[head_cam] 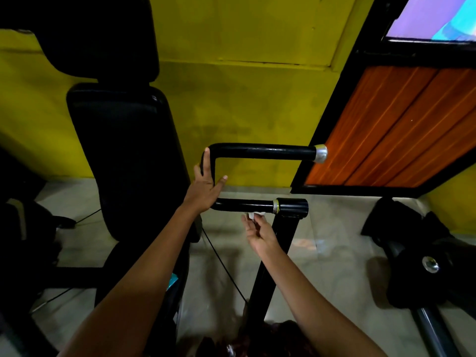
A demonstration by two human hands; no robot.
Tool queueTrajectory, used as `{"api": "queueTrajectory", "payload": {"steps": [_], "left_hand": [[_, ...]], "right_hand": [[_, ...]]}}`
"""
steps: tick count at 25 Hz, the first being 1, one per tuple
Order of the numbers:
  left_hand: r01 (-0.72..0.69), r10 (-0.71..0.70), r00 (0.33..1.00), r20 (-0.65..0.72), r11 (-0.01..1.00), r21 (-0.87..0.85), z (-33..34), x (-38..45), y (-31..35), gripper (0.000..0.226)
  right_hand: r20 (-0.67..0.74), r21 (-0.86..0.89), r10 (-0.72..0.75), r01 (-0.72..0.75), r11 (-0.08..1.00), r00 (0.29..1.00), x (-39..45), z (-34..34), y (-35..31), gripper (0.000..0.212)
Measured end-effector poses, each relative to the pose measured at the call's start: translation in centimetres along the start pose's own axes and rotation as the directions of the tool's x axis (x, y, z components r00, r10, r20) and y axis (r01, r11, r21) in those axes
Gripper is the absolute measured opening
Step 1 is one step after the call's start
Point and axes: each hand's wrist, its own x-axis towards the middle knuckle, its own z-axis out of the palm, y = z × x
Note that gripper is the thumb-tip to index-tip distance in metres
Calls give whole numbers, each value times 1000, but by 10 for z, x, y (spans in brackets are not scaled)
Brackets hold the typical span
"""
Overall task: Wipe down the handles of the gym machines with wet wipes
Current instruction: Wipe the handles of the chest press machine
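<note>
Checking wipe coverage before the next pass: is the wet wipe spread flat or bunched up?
Bunched. The wet wipe shows as a small crumpled wad pinched in the right hand, pressed against the underside of the lower handle bar.

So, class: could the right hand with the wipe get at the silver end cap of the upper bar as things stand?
Probably yes. The right hand holds the wipe under the lower bar; the silver cap lies up and right, with open space between.

Glossy black handle (262,151) with dull metal cap (321,153); crumpled, seemingly damp white wipe (253,215).
</note>
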Motion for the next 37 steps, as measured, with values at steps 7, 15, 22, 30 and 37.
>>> {"api": "queueTrajectory", "payload": {"steps": [7, 15, 22, 30, 37], "left_hand": [[8, -9, 1000, 15, 999, 47, -1, 1, -1, 79], [-14, 14, 1000, -5, 989, 146, 2, 3, -6, 81], [-14, 14, 1000, -2, 988, 155, 2, 3, -7, 82], [2, 1, 1000, -21, 985, 175, 3, 2, -5, 84], [1, 6, 999, -44, 988, 155, 5, 1, -5, 84]], "right_hand": [[0, -16, -21, 21, 1000, 1000, 1, -1, -7, 24], [83, -34, 159, -157, 987, 984, 15, 9, 42, 22], [131, -113, 283, -270, 956, 950, 10, 26, 61, 27], [43, 42, 50, -52, 998, 998, 14, -12, -11, 21], [-55, 295, 36, -18, 955, 998, -9, -15, -27, 36]]}}
